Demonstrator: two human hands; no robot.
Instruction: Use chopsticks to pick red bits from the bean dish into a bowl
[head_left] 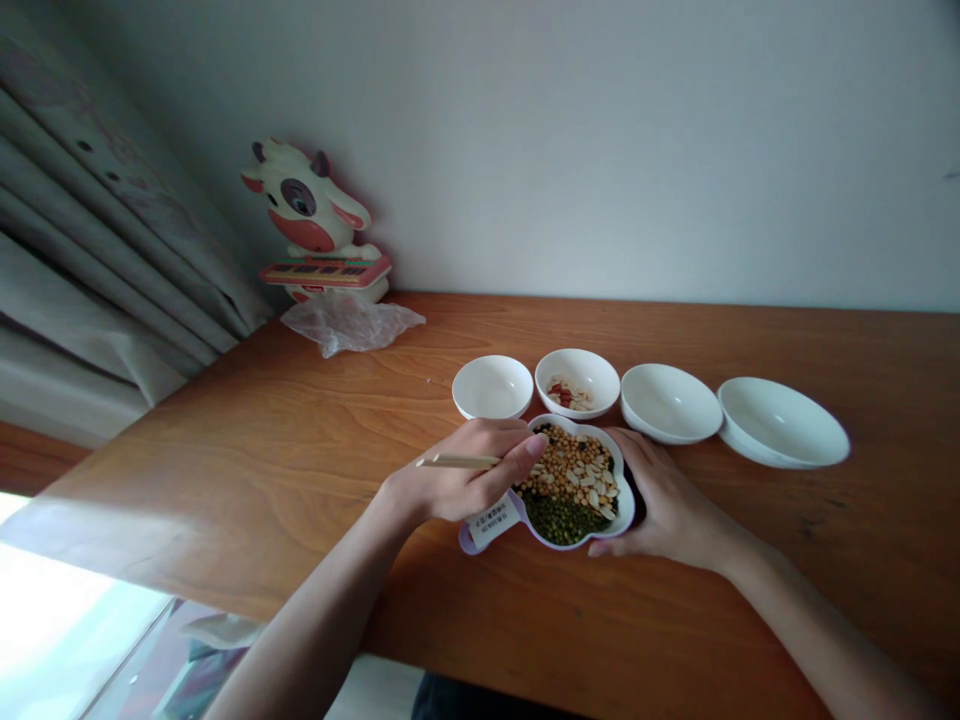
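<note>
My left hand (480, 465) is closed around a pair of light wooden chopsticks (457, 461), whose tips are hidden behind the fingers over the bowl. My right hand (660, 500) grips the right side of a scalloped bowl (627, 510) with a short labelled handle (495, 522) pointing left. Green beans (564, 520) lie at the near side of this bowl, yellow beans (562, 455) at the far side, and pale flat peanut-like pieces (596, 490) on top. Just behind it, a white bowl (600, 372) holds some pale pieces and red bits (564, 395).
Three more white bowls stand in the same row: one at the left (493, 388), one right of centre (670, 400) and one at the far right (780, 420). A cow toy with keyboard (315, 225) and a crumpled plastic bag (356, 325) sit at the back left.
</note>
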